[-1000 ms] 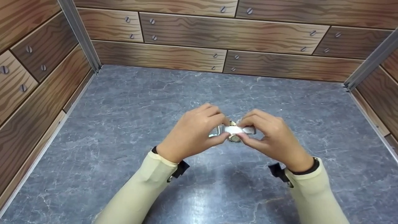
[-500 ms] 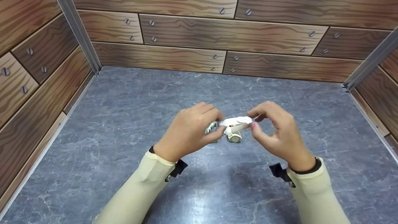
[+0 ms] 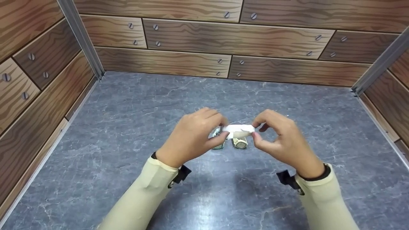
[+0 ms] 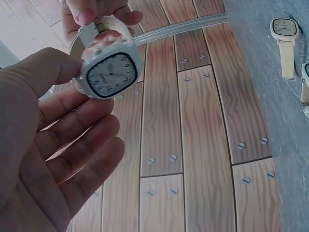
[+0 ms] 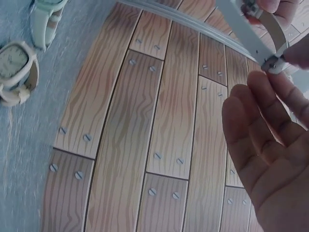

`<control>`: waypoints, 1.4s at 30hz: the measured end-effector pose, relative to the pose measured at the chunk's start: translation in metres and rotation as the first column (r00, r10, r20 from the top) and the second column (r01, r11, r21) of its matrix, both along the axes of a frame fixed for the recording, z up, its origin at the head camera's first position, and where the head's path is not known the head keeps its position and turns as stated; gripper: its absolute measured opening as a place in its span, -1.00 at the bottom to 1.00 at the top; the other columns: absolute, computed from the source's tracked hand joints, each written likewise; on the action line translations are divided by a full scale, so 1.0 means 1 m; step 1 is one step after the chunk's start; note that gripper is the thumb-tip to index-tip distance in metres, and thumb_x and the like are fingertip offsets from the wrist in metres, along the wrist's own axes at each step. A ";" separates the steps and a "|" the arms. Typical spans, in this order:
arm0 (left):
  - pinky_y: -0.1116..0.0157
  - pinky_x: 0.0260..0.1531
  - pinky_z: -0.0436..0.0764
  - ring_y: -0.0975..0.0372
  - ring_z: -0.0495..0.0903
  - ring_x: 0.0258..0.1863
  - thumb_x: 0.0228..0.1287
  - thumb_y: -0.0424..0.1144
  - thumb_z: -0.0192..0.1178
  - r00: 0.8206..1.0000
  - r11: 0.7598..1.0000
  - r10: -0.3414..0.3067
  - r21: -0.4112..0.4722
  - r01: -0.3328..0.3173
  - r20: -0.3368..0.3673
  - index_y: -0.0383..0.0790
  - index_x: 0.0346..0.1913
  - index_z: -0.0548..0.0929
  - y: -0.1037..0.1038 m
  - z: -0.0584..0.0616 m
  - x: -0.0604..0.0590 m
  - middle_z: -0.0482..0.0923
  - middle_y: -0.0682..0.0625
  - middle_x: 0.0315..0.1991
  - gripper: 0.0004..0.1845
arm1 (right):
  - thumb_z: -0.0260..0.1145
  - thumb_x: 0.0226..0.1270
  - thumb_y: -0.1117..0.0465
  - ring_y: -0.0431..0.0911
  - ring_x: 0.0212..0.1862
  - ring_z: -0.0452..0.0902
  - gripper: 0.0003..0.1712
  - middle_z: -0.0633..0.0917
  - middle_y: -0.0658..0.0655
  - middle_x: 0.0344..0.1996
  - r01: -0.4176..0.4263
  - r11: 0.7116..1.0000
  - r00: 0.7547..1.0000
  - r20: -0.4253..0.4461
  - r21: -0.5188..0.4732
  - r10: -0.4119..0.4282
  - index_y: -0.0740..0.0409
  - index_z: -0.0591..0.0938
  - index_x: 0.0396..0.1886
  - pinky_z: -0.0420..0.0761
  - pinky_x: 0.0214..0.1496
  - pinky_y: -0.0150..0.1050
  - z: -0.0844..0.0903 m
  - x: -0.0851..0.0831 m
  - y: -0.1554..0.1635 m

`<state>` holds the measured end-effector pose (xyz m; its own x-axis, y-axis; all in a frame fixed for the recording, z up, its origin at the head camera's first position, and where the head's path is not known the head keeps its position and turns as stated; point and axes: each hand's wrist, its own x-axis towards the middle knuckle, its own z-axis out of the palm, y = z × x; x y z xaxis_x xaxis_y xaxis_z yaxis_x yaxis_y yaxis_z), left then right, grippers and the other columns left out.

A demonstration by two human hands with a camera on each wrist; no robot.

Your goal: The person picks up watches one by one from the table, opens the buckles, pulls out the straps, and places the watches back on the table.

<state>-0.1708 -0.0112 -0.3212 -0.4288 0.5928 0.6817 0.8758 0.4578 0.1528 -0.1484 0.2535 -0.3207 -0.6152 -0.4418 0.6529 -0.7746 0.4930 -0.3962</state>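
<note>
The white watch point(image 3: 239, 128) hung between both hands above the table point(image 3: 127, 127), its strap running side to side. The left hand point(image 3: 191, 137) pinched the face end — the right hand point(image 3: 281, 140) pinched the strap's end.

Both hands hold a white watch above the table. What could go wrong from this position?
1. The left hand and right hand only pinch the white watch with fingertips, so it may slip and fall on the grey table.
2. Two other watches lie directly below; a dropped watch could hit them.
</note>
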 end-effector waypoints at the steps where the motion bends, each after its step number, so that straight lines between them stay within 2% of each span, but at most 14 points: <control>1: 0.37 -0.39 0.54 0.25 0.53 -0.34 0.39 -0.23 0.30 1.000 1.000 0.001 -0.010 0.000 0.009 -0.14 -0.21 0.70 0.000 0.000 0.000 0.67 0.08 -0.28 -0.95 | 0.33 0.09 0.49 -0.14 -0.23 0.59 -0.77 0.68 -0.01 -0.32 -0.013 1.000 1.000 -0.007 0.000 0.013 0.14 0.65 -0.28 0.62 -0.13 -0.40 0.000 0.000 0.000; 5: 0.37 -0.34 0.56 0.26 0.54 -0.29 0.39 -0.21 0.31 0.999 0.998 -0.002 -0.059 0.005 0.042 -0.11 -0.17 0.71 -0.001 -0.001 0.002 0.68 0.08 -0.23 -0.93 | 0.33 0.06 0.48 -0.12 -0.25 0.59 -0.78 0.68 0.01 -0.32 -0.052 0.999 0.996 -0.067 0.014 0.053 0.15 0.65 -0.29 0.61 -0.13 -0.44 -0.002 0.000 -0.003; 10: 0.40 -0.27 0.58 0.28 0.57 -0.21 0.38 -0.14 0.35 0.998 0.996 -0.020 -0.083 0.025 0.056 -0.11 -0.06 0.73 0.003 -0.002 0.004 0.68 0.09 -0.15 -0.82 | 0.36 0.07 0.43 -0.15 -0.27 0.61 -0.80 0.69 0.02 -0.30 -0.042 0.996 0.989 -0.138 0.073 0.051 0.14 0.68 -0.29 0.61 -0.15 -0.49 -0.004 0.000 -0.005; 13: 0.43 -0.23 0.59 0.28 0.58 -0.20 0.35 -0.12 0.40 0.997 0.995 -0.045 -0.086 0.050 0.059 -0.13 -0.03 0.73 0.005 -0.004 0.008 0.69 0.08 -0.14 -0.77 | 0.38 0.04 0.44 -0.16 -0.30 0.61 -0.77 0.69 0.03 -0.30 -0.050 0.995 0.986 -0.152 0.081 0.062 0.13 0.71 -0.28 0.62 -0.18 -0.46 -0.008 0.001 -0.008; 21: 0.42 -0.26 0.56 0.28 0.55 -0.30 0.38 -0.18 0.38 0.998 0.991 -0.064 -0.113 0.066 0.026 -0.12 -0.15 0.74 0.007 -0.004 0.009 0.71 0.11 -0.23 -0.90 | 0.35 0.15 0.40 -0.17 -0.26 0.59 -0.79 0.69 0.00 -0.28 -0.080 0.989 0.989 -0.114 0.122 0.094 0.10 0.68 -0.22 0.59 -0.17 -0.45 -0.004 0.003 -0.012; 29: 0.40 -0.30 0.61 0.31 0.62 -0.32 0.36 -0.15 0.41 0.998 0.991 -0.044 -0.129 0.048 0.034 -0.13 -0.15 0.73 0.009 -0.002 0.008 0.71 0.10 -0.24 -0.85 | 0.37 0.15 0.44 -0.17 -0.17 0.57 -0.76 0.67 -0.01 -0.24 -0.084 0.989 0.996 -0.010 0.122 0.086 0.13 0.60 -0.20 0.64 -0.16 -0.31 0.000 0.003 -0.011; 33: 0.41 -0.33 0.60 0.32 0.60 -0.36 0.36 -0.12 0.40 0.997 0.988 -0.047 -0.146 0.055 0.053 -0.11 -0.14 0.73 0.011 -0.003 0.007 0.70 0.10 -0.26 -0.84 | 0.39 0.07 0.46 -0.19 -0.21 0.56 -0.71 0.63 -0.05 -0.27 -0.090 0.983 0.995 -0.024 0.160 0.095 0.12 0.57 -0.24 0.65 -0.17 -0.33 -0.001 0.002 -0.010; 38: 0.42 -0.33 0.59 0.35 0.61 -0.37 0.35 -0.12 0.41 0.989 0.986 -0.090 -0.132 0.105 0.116 -0.09 -0.10 0.74 0.012 -0.005 0.008 0.71 0.12 -0.25 -0.83 | 0.39 -0.07 0.45 -0.21 -0.26 0.54 -0.66 0.59 -0.08 -0.33 -0.100 0.975 0.992 -0.060 0.197 0.113 0.08 0.54 -0.29 0.61 -0.18 -0.42 -0.004 0.003 -0.012; 42: 0.43 -0.33 0.58 0.34 0.59 -0.34 0.36 -0.12 0.41 0.988 0.986 -0.119 -0.103 0.130 0.103 -0.12 -0.04 0.73 0.013 -0.006 0.010 0.69 0.09 -0.22 -0.78 | 0.38 -0.08 0.44 -0.21 -0.28 0.52 -0.67 0.60 -0.07 -0.35 -0.104 0.977 0.989 -0.080 0.187 0.121 0.08 0.54 -0.30 0.57 -0.17 -0.45 -0.005 0.004 -0.013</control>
<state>-0.1613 0.0020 -0.3274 -0.4070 0.7139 0.5698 0.9108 0.3644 0.1941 -0.1439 0.2407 -0.3259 -0.4971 -0.6212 0.6058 -0.8575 0.4583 -0.2338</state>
